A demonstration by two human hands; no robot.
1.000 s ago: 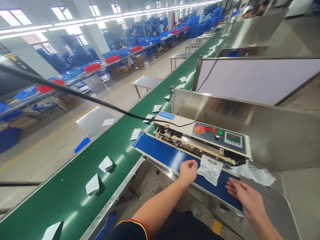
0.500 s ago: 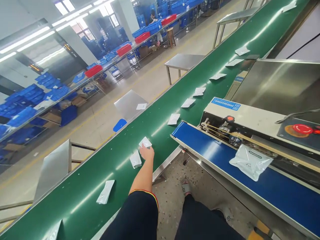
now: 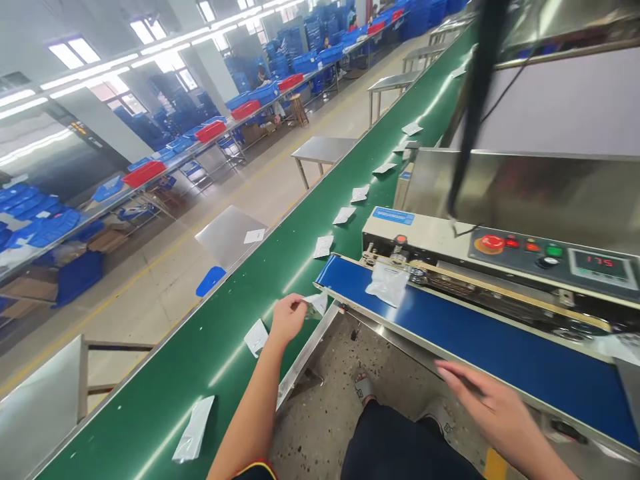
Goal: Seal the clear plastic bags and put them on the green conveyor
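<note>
Left hand: fingers [image 3: 296, 305] pinched narrow on a white pouch; left hand [image 3: 290, 320] over the green belt [image 3: 220, 327], near its metal rail [image 3: 310, 353].
Held pouch: held pouch [image 3: 318, 303] at the fingertips, just beside the blue belt's left end; can't tell if it touches the green belt.
Held pouch look: white, glossy, crinkled, part see-through, slightly blurred.
Right hand: right hand [image 3: 493, 403] holds nothing, fingers stretched out together, near the blue belt's front rim [image 3: 395, 328].
Blue belt: blue belt [image 3: 475, 340] slopes down rightward in view; bare blue surface right of its pouch.
Blue-belt pouch: puffy white pouch [image 3: 387, 283] near left end, back edge against the machine [image 3: 415, 230].
Floor gap: speckled floor [image 3: 330, 380] opens between rail and blue belt; feet there.
Green belt pouches: one white pouch [image 3: 257, 338] just left of left hand, another [image 3: 193, 430] lower left; more line up farther along.
</note>
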